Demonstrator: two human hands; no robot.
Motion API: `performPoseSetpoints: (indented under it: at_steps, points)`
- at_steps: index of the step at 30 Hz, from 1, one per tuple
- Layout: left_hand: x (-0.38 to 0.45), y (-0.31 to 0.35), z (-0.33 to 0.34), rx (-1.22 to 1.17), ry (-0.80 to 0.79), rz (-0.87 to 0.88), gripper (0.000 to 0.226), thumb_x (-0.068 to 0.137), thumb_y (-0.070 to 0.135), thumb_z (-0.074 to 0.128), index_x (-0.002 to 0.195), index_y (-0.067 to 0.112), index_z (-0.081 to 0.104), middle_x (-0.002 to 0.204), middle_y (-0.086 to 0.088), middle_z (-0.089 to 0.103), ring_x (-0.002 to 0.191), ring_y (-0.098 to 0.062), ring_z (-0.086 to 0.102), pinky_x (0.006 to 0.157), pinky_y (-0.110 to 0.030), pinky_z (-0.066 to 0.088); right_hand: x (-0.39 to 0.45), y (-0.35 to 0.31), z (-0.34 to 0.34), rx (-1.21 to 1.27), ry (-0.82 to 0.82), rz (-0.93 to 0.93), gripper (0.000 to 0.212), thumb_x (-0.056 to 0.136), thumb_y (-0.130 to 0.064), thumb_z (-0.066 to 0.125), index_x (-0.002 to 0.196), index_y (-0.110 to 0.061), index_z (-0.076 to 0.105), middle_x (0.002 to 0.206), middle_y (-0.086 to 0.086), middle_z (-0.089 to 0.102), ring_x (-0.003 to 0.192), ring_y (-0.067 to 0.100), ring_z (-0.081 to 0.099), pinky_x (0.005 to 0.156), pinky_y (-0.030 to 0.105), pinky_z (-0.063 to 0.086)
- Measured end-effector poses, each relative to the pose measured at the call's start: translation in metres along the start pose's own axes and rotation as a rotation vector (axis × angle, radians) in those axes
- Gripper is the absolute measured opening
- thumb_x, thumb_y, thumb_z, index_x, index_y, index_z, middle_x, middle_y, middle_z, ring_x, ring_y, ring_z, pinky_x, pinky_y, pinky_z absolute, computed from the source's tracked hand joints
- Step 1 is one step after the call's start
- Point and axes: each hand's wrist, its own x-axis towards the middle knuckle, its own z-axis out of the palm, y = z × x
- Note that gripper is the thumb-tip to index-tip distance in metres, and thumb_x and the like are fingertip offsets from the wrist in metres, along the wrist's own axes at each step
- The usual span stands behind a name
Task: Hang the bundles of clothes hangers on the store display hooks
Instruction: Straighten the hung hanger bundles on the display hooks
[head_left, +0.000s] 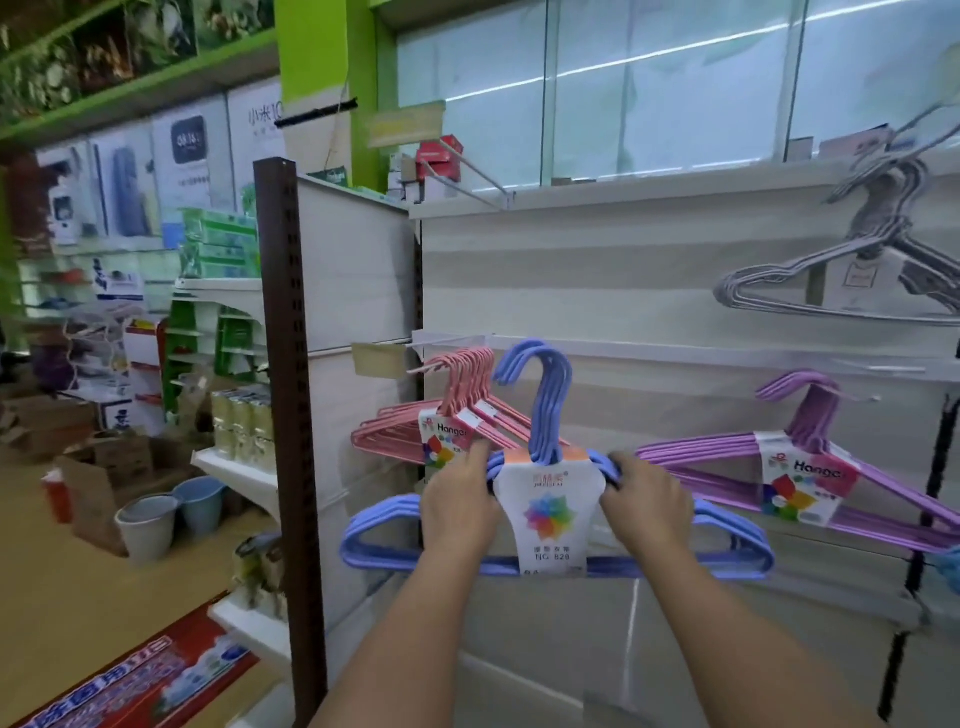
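Two bare arms reach up from the bottom of the picture. Both hands hold the blue hanger bundle (558, 519) in front of the white display wall (623, 291). That left hand (457, 512) has its fingers curled round the left shoulder of the bundle, next to the white paper label (550, 514). On the other side, the right hand (649, 512) grips the right shoulder the same way. A flower in many colors is printed on the label. Blue hooks (540, 395) at the top of the bundle stick up into the air. They are not on any peg. The bundle sits upright, a little lower than the bundles beside it.

Just behind and to the left hangs a pink hanger bundle (447, 415) on a peg from the wall. To the right hangs a purple hanger bundle (800, 462), also on a peg. It is near the blue one but apart from it. Higher up on the right is a grey hanger bundle (852, 270), tilted.

A brown metal post (285, 415) with little holes stands at the left end of the wall. Past it, on the floor, are two grey-blue buckets (171, 514) and some cardboard boxes (104, 467). Shelves with green boxes (221, 249) stand further back.
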Motion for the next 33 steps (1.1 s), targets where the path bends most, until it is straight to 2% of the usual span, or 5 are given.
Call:
performPoseSetpoints:
  at_steps: [5, 11, 16, 23, 33]
  points:
    - [0.057, -0.013, -0.048, 0.045, 0.429, 0.356, 0.028, 0.067, 0.018, 0.071, 0.094, 0.011, 0.067, 0.073, -0.006, 0.065, 0.065, -0.027, 0.062, 0.069, -0.033, 0.046, 0.021, -0.063, -0.028, 0.055, 0.141, 0.059, 0.016, 0.090, -0.023, 0.052, 0.098, -0.019, 0.065, 0.095, 0.017, 0.067, 0.091, 0.039, 0.059, 0.066, 0.034, 0.036]
    - [0.119, -0.025, -0.098, 0.097, 0.606, 0.499, 0.030, 0.076, 0.017, 0.058, 0.105, 0.019, 0.064, 0.103, 0.002, 0.067, 0.101, -0.021, 0.060, 0.108, -0.052, 0.023, 0.043, -0.123, -0.054, 0.123, 0.322, 0.129, 0.013, 0.086, -0.010, 0.049, 0.081, -0.015, 0.060, 0.081, 0.014, 0.061, 0.074, 0.035, 0.052, 0.060, 0.032, 0.035]
    - [0.158, -0.033, -0.119, 0.111, 0.527, 0.429, 0.049, 0.084, 0.027, 0.037, 0.128, 0.019, 0.057, 0.124, -0.002, 0.062, 0.119, -0.025, 0.057, 0.107, -0.063, 0.024, 0.073, -0.151, -0.067, 0.199, 0.414, 0.221, 0.015, 0.087, -0.010, 0.047, 0.076, -0.015, 0.055, 0.074, 0.009, 0.054, 0.071, 0.033, 0.048, 0.060, 0.031, 0.035]
    - [0.202, -0.031, -0.101, 0.027, 0.271, 0.305, 0.053, 0.099, 0.035, 0.021, 0.150, 0.024, 0.026, 0.153, 0.000, 0.032, 0.142, -0.021, 0.025, 0.117, -0.051, 0.004, 0.116, -0.170, -0.067, 0.152, 0.411, 0.268, 0.018, 0.090, -0.011, 0.049, 0.090, -0.017, 0.066, 0.078, 0.008, 0.054, 0.074, 0.030, 0.048, 0.065, 0.031, 0.037]
    - [0.265, -0.048, -0.070, -0.022, 0.248, 0.187, 0.042, 0.103, 0.034, 0.029, 0.144, 0.030, 0.035, 0.141, 0.007, 0.047, 0.133, -0.016, 0.037, 0.117, -0.048, 0.008, 0.185, -0.187, -0.040, 0.095, 0.346, 0.228, 0.020, 0.094, -0.016, 0.047, 0.098, -0.018, 0.066, 0.081, 0.006, 0.052, 0.075, 0.028, 0.048, 0.066, 0.029, 0.038]
